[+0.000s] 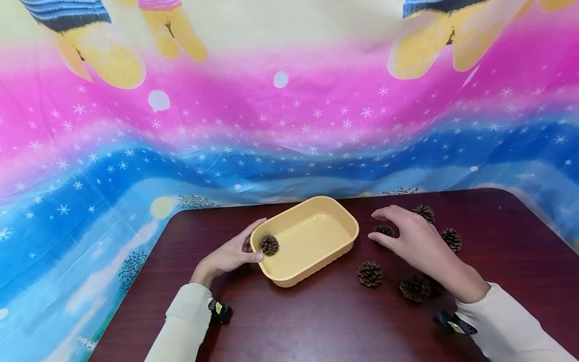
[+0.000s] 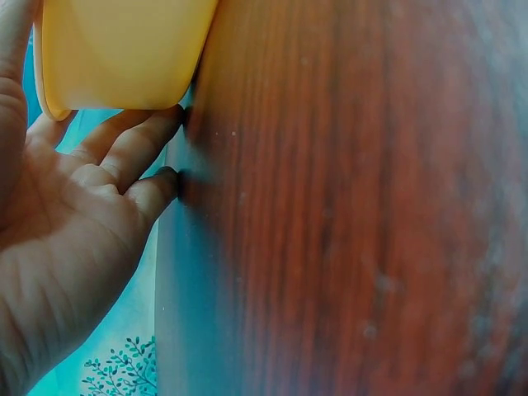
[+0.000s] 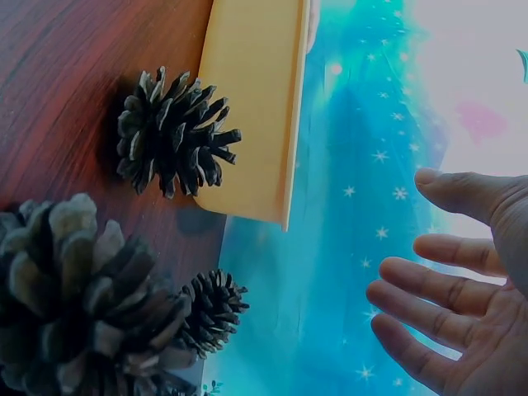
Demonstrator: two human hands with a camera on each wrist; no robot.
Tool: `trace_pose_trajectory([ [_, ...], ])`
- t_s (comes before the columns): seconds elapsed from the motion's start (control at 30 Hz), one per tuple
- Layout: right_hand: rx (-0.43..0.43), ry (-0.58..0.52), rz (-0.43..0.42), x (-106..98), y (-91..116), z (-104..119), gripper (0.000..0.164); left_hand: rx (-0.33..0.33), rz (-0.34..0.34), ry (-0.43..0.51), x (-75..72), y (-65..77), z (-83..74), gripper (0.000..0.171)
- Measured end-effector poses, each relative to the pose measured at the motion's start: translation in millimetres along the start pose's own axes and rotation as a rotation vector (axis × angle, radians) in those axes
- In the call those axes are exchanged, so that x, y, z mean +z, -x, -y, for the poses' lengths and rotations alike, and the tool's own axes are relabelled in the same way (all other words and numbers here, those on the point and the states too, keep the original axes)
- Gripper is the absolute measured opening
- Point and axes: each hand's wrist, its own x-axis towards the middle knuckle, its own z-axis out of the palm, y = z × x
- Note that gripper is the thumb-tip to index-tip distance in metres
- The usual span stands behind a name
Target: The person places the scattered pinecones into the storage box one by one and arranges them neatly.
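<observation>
A yellow plastic basin (image 1: 312, 236) stands on the dark red table, turned at an angle, with one pine cone (image 1: 269, 245) inside at its left end. My left hand (image 1: 228, 256) holds that end, thumb at the rim and fingers along the outer wall; the left wrist view shows those fingers (image 2: 136, 144) low beside the basin (image 2: 124, 58). To the right of the basin my right hand (image 1: 416, 241) hovers with thumb and fingers spread, holding nothing. A pine cone (image 1: 384, 231) shows partly between its thumb and fingers. In the right wrist view the fingers (image 3: 429, 285) are extended, apart from the cones.
Around my right hand lie several more pine cones: one (image 1: 370, 274) in front of the basin, one (image 1: 415, 288) near the wrist, others (image 1: 451, 240) farther right and back. A printed cloth (image 1: 289, 130) hangs behind the table (image 1: 294, 322).
</observation>
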Motion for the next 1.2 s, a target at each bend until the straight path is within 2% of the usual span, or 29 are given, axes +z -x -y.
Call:
trace_pose_trajectory([
  [0.37, 0.004, 0.014, -0.017, -7.9, 6.3, -7.5, 0.040, 0.004, 0.004, 0.004, 0.9, -0.4, -0.9, 0.100],
  [0.73, -0.024, 0.050, -0.083, -19.1, 11.7, -20.3, 0.040, 0.005, 0.003, -0.007, -1.2, -1.1, 2.0, 0.100],
  [1.2, 0.034, 0.072, -0.088, -34.4, 22.6, -37.1, 0.043, -0.001, -0.001, -0.012, 0.6, -1.3, 0.7, 0.099],
])
